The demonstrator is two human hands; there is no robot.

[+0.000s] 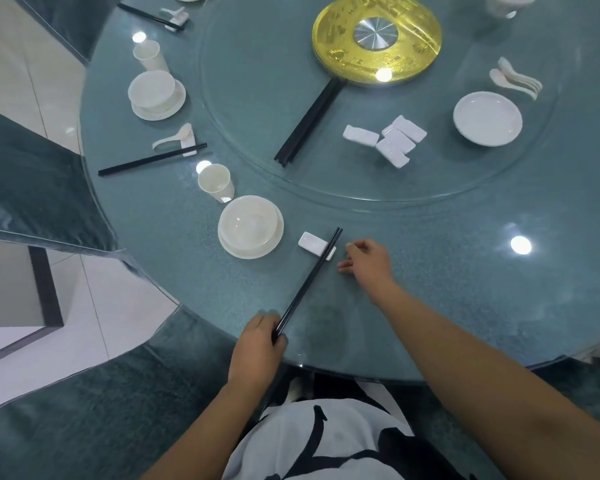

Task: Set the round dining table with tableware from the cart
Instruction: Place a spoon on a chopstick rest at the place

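A pair of black chopsticks [309,278] lies across a white rest [314,244] near the table's front edge. My left hand [257,348] pinches their near end. My right hand [368,261] hovers just right of the rest, fingers loosely curled, holding nothing. Left of the rest an upturned white bowl sits on a plate [250,226], with a white cup [216,183] behind it.
The glass turntable [361,188] carries spare chopsticks [309,123], several white rests [385,140], a stack of plates [487,118], spoons [516,79] and a gold centre disc [376,38]. Two finished place settings [156,95] lie at left. Teal chairs [32,188] surround the table.
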